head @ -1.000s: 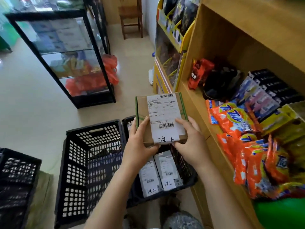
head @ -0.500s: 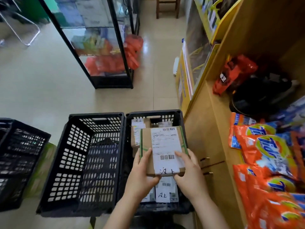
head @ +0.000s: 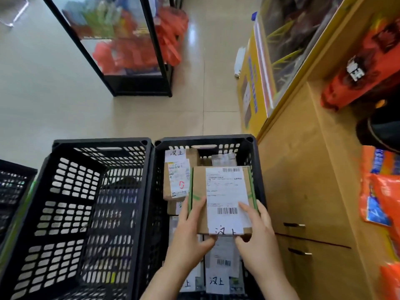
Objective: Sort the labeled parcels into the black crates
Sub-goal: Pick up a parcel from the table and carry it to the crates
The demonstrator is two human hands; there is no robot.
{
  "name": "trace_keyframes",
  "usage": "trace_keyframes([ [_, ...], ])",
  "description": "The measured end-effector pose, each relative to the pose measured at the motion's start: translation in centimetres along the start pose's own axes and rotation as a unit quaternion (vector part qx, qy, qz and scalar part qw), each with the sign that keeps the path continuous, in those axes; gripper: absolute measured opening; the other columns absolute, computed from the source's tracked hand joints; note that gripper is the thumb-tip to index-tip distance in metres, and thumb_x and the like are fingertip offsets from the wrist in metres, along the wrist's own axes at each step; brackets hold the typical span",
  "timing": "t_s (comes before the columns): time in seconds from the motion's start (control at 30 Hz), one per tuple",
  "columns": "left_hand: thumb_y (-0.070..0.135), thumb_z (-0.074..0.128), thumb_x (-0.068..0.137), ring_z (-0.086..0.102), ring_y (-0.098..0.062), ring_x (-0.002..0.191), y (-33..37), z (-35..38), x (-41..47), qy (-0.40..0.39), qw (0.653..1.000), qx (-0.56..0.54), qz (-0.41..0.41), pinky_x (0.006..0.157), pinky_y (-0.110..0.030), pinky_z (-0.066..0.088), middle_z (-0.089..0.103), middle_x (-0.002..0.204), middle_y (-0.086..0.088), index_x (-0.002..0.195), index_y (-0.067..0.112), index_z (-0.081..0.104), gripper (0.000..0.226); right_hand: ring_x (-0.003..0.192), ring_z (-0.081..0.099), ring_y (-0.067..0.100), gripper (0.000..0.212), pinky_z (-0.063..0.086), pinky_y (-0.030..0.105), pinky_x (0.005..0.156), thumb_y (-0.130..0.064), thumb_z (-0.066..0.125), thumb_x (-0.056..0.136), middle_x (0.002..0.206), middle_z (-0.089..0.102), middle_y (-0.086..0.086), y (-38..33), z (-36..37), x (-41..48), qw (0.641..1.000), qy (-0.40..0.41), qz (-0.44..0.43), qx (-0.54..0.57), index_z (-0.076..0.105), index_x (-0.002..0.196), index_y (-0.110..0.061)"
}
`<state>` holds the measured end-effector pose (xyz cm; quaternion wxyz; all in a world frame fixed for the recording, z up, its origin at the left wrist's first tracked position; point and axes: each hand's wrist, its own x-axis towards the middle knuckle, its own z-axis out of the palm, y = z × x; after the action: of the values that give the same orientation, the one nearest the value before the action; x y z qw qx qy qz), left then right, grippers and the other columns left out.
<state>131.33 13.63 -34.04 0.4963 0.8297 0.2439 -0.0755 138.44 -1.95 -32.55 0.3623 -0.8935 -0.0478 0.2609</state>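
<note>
I hold a brown cardboard parcel (head: 220, 198) with green tape and a white barcode label inside the mouth of the right black crate (head: 249, 148). My left hand (head: 190, 237) grips its near left corner, fingers on top and thumb under the near edge. My right hand (head: 257, 237) grips the near right corner the same way. Below it in that crate lie several labeled parcels, among them a brown box (head: 176, 176) at the far left and flat white ones (head: 218, 276) near me. The middle black crate (head: 86, 202) stands alongside on the left.
A third black crate (head: 13, 187) shows at the left edge. A wooden cabinet (head: 303, 180) with shelves of orange detergent bags (head: 383, 198) stands close on the right. A black glass display case (head: 129, 50) and a yellow rack (head: 253, 87) stand on the tiled floor beyond.
Both hands have lowered the parcel from chest height down into the right crate. My view has tilted down over the crates.
</note>
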Motion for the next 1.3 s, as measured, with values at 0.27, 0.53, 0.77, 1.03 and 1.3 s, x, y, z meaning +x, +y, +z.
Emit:
trace_keyframes([
  [0.27,0.025,0.076,0.077,0.010,0.013,0.130,-0.9,0.9,8.4,0.007,0.997,0.048,0.059,0.073,0.004,0.031,-0.022,0.154,0.027,0.146,0.051,0.019,0.094,0.144,0.021,0.016,0.075,0.030,0.026,0.107,0.001,0.066,0.081,0.159,0.014,-0.007,-0.1,0.2,7.4,0.999,0.039,-0.022,-0.031,0.042,0.141,-0.037],
  [0.53,0.030,0.074,0.083,0.017,-0.012,0.146,-2.8,2.5,11.5,0.003,0.994,0.099,0.034,0.096,-0.019,0.037,-0.022,0.159,0.013,0.152,0.044,0.008,0.097,0.144,0.014,0.020,0.077,0.030,0.033,0.112,-0.001,0.062,0.085,0.160,0.005,-0.002,0.4,1.6,10.5,0.991,0.030,-0.015,-0.130,0.032,0.146,-0.037],
  [0.77,0.029,0.074,0.083,0.010,-0.019,0.149,-4.6,3.6,13.1,0.029,0.985,0.169,0.030,0.112,-0.029,0.027,-0.015,0.162,0.003,0.154,0.034,0.011,0.095,0.143,0.019,0.023,0.081,0.039,0.037,0.107,-0.004,0.061,0.087,0.160,0.002,0.000,1.7,3.4,13.0,0.988,0.007,-0.012,-0.156,0.024,0.149,-0.039],
  [1.03,0.045,0.058,0.091,-0.007,-0.023,0.150,-6.3,4.6,14.3,0.016,0.946,0.317,0.063,0.118,-0.036,-0.008,0.003,0.163,-0.005,0.155,0.024,0.010,0.083,0.148,0.000,0.027,0.083,0.032,0.039,0.112,0.000,0.053,0.091,0.161,-0.016,0.004,3.1,4.5,14.3,0.977,-0.026,-0.013,-0.209,0.013,0.153,-0.038],
  [1.3,0.033,0.070,0.085,0.007,-0.027,0.150,-7.2,4.5,14.6,0.023,0.950,0.299,0.093,0.118,-0.038,0.002,0.020,0.160,-0.010,0.151,0.018,0.031,0.079,0.148,-0.016,0.025,0.083,0.009,0.040,0.120,-0.002,0.055,0.090,0.162,-0.016,0.005,2.9,4.5,14.8,0.955,-0.023,-0.056,-0.290,0.008,0.154,-0.028],
])
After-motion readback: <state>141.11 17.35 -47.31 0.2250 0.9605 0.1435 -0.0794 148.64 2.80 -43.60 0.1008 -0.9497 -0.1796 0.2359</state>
